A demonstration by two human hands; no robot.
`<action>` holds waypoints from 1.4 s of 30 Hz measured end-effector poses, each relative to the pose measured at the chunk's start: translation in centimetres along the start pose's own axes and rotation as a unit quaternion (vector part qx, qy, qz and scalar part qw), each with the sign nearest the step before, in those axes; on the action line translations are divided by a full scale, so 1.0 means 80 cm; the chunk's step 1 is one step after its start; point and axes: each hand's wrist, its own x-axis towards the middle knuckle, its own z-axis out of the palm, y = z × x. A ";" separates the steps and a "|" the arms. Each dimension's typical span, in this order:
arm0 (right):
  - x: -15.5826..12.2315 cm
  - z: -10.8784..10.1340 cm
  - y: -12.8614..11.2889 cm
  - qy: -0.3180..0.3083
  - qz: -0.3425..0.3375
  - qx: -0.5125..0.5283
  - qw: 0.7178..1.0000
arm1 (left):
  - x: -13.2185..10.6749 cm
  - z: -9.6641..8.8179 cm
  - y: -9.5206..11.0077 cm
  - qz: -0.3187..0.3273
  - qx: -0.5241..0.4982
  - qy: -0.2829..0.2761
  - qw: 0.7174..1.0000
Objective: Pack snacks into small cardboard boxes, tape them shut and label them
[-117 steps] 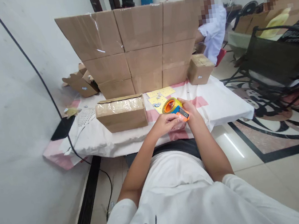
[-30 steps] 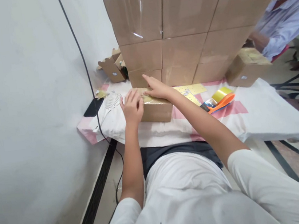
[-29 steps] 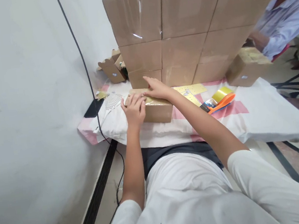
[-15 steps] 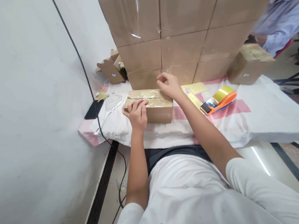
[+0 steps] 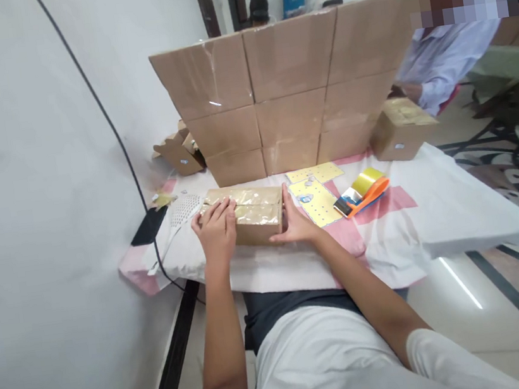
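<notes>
While your left hand (image 5: 216, 231) stays spread flat on the small taped brown cardboard box (image 5: 256, 213), your open right hand (image 5: 295, 225) now presses its right end.

right palm (image 5: 295, 227) (behind box (image 5: 256, 211)) hidden
</notes>
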 end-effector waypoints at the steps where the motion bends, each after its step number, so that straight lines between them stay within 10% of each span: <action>1: -0.004 0.004 -0.004 0.014 -0.010 -0.025 1.000 | -0.003 0.005 -0.004 0.003 -0.004 0.022 1.000; 7: -0.035 0.008 -0.037 0.147 -0.053 -0.078 0.985 | -0.018 0.036 0.004 -0.001 -0.055 0.147 0.988; 13: -0.076 -0.057 -0.089 0.287 -0.061 -0.162 0.942 | -0.027 0.058 0.056 -0.067 -0.152 0.260 0.951; 21: -0.178 -0.158 -0.116 0.544 0.015 -0.428 0.722 | -0.035 0.111 0.016 -0.129 -0.136 0.159 0.969; 28: -0.237 -0.227 -0.048 0.683 0.079 -0.417 0.594 | -0.026 0.134 -0.007 -0.184 -0.178 0.121 0.959; 38: -0.219 -0.290 0.019 0.519 0.226 -0.401 0.720 | -0.024 0.139 -0.009 -0.225 -0.193 0.033 0.954; 42: -0.165 -0.319 0.030 0.483 0.312 -0.390 0.719 | -0.025 0.140 -0.010 -0.223 -0.186 0.008 0.957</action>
